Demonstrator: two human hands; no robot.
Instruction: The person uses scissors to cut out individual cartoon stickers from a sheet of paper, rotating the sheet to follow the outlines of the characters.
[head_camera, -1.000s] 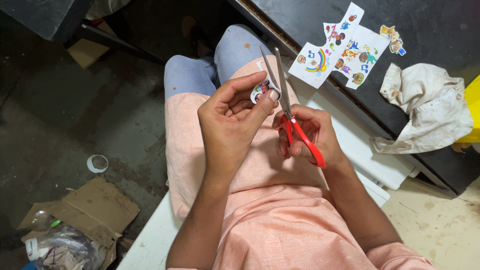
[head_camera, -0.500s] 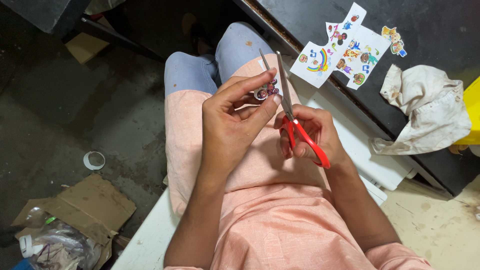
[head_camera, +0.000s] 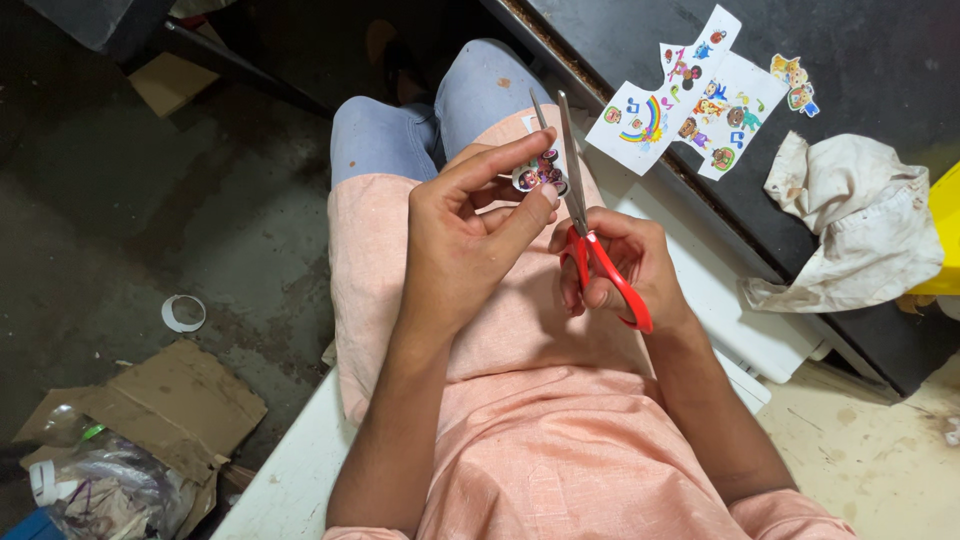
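Left hand (head_camera: 465, 245) is up over the lap, thumb and forefinger pinched on a small sticker (head_camera: 540, 175), a glossy paper scrap with a rounded, cut outline and a bright cartoon print. The other fingers curl loosely under it. Right beside it, the right hand (head_camera: 620, 265) grips the scissors (head_camera: 590, 230): fingers threaded through smooth red plastic loops, closed round them, and two thin steel blades pointing away, parted in a narrow V. The near blade runs just along the sticker's right edge; whether it touches the paper is hard to tell.

Both hands hang above a soft, slightly wrinkled peach tunic (head_camera: 520, 400), with faded blue denim knees (head_camera: 420, 125) beyond it.

Far right, on the dark, matte tabletop (head_camera: 860, 70), lies the sticker sheet (head_camera: 685, 95): white backing paper, jagged and stepped where bits have been snipped out, a rainbow and little figures on it. One loose cut-out (head_camera: 793, 83) sits just right of the sheet. Nearer, a crumpled, stained white rag (head_camera: 850, 225) slumps at the table edge.

Down on the left, rough grey concrete floor (head_camera: 130, 220), a white tape ring (head_camera: 183, 313), flattened brown cardboard (head_camera: 160, 405), and a crinkly clear plastic bag (head_camera: 110, 490).
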